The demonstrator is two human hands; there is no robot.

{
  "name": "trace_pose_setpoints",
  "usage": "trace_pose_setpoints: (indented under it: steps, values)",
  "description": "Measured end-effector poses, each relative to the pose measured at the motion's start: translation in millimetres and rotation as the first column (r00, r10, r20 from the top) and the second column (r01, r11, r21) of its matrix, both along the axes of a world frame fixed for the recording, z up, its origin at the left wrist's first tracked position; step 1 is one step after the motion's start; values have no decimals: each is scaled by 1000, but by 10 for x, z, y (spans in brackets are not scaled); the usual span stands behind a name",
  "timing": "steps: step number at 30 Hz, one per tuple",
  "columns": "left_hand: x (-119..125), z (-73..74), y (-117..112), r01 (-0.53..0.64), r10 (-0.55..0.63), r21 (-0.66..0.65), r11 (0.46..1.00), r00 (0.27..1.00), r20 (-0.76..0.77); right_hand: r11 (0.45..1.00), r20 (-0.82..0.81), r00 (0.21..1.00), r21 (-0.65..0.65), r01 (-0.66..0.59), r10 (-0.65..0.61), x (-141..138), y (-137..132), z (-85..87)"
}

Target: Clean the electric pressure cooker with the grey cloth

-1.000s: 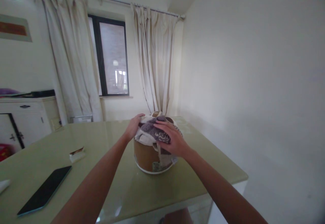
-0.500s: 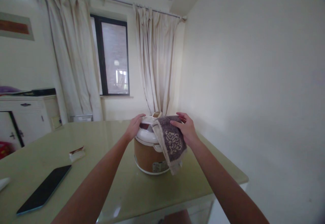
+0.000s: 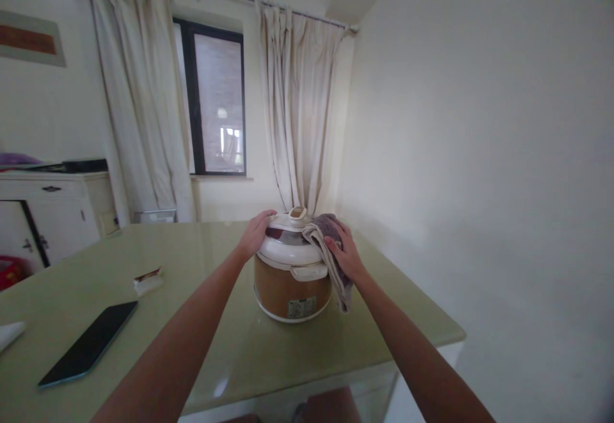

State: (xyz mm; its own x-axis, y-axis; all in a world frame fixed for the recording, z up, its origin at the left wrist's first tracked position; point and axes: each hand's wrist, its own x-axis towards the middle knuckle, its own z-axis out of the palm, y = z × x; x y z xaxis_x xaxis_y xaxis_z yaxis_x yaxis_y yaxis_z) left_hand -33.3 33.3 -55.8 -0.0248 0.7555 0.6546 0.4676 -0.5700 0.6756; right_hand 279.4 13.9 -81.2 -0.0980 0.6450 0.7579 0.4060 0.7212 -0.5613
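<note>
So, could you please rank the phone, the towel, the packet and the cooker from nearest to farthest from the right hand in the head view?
1. Towel, gripped in the right hand.
2. Cooker, just left of it.
3. Packet, mid-table, far left.
4. Phone, at the near left edge.

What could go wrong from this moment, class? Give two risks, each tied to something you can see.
1. The right hand holds the cloth against the side of the cooker; on the glossy table it might slide, since the left hand only rests on the lid.
2. The cloth's loose end hangs near the lid latch and could snag.
</note>
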Motion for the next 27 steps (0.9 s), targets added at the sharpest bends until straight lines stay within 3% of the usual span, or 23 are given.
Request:
trace_pose_setpoints:
  steps: [2, 5, 8, 11, 14, 18, 22, 27]
  values:
    - [-1, 0, 3, -1, 1, 5, 1000, 1000, -10, 998, -109, 992, -14, 59, -60, -34, -4, -255]
    - [-8, -19, 12, 2, -1, 14, 1000, 1000, -22, 971, -248, 940, -32, 235, -236, -156, -89, -823]
    - [-15, -49, 23, -12, 12, 13, 1000, 999, -29, 920, -181, 908, 42, 390, -377, -368, -348, -1428]
    - [-15, -56, 15, -25, 26, 8, 1000, 999, -30, 856, -17, 860, 92, 509, -509, -610, -725, -1776]
    - [-10, -30, -6, -28, 28, 4, 1000, 999, -28, 870, 113, 869, 181, 459, -482, -791, -1049, -1815]
    - [-8, 15, -27, 11, -11, -23, 1000, 1000, 4, 929, 418, 851, 315, 192, -317, -998, -1199, -1649]
    - [-15, 64, -96, 101, -84, -119, 988, 987, 139, 971, 675, 732, 223, -81, -94, -1491, -1043, -1370]
    - [-21, 128, -201, 195, -113, -332, 923, 962, 251, 978, 719, 695, 117, -170, 35, -2241, -752, -1126]
